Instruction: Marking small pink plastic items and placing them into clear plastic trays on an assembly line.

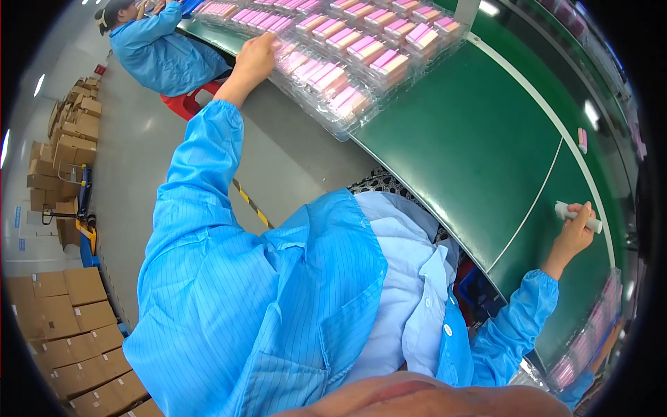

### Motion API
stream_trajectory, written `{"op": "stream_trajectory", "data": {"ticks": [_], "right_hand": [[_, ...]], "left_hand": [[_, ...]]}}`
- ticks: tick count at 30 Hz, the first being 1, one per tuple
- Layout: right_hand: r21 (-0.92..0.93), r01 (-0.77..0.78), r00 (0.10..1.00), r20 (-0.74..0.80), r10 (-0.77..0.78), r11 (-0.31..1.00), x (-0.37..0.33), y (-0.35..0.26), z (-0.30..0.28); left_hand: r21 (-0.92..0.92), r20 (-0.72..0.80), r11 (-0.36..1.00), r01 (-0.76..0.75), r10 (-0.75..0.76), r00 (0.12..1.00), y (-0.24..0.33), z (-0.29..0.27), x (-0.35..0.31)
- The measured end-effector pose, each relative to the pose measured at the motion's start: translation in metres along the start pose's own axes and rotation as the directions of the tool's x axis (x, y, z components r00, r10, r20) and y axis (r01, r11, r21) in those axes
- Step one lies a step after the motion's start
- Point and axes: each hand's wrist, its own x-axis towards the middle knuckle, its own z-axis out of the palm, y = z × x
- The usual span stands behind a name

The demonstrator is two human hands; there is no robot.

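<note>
My left hand point(256, 58) is closed at the near left edge of a clear plastic tray point(339, 128), its fingertips partly hidden. Small pink-and-cream blocks point(361, 47) sit in rows in the tray and in others beside it, on the green work surface point(445, 149). Far to the right, my right hand point(574, 236) is wrapped round a short, pale grey-white cylinder point(592, 224). Both ends of the cylinder stick out past my fingers. A single pink-and-white block point(582, 140) lies farther up the surface, apart from that hand.
White lines point(531, 201) cross the green surface. More filled clear trays point(587, 333) lie at the lower right, near another person's blue sleeve. At the upper left a person in a blue coat point(163, 52) sits at the bench. Stacked cartons point(76, 326) and a pallet jack point(86, 229) stand on the left.
</note>
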Motion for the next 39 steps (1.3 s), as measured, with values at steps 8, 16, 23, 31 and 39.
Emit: {"op": "stream_trajectory", "data": {"ticks": [8,16,23,31,39], "right_hand": [[0.073,-0.030,0.992,-0.119,0.039,0.997,-0.010,-0.011,-0.012],[-0.064,0.210,0.978,0.022,-0.209,0.976,-0.016,-0.024,0.005],[-0.379,0.618,0.786,0.274,-0.555,0.688,-0.009,-0.025,0.007],[-0.401,0.598,0.801,0.279,-0.530,0.694,-0.007,-0.019,0.000],[-0.308,0.508,0.853,0.046,-0.520,0.805,0.008,-0.017,-0.013]], "left_hand": [[-0.065,0.325,0.995,0.081,-0.056,0.944,0.043,0.008,0.047],[-0.522,-0.151,0.640,-0.564,0.582,0.799,0.306,-0.016,0.130],[-0.573,-0.014,0.614,-0.543,0.654,0.756,0.619,0.124,0.212],[-0.454,0.037,0.716,-0.530,0.610,0.792,0.687,0.212,0.178],[-0.981,-0.055,-0.175,0.087,0.675,0.736,0.630,0.143,0.122]]}}
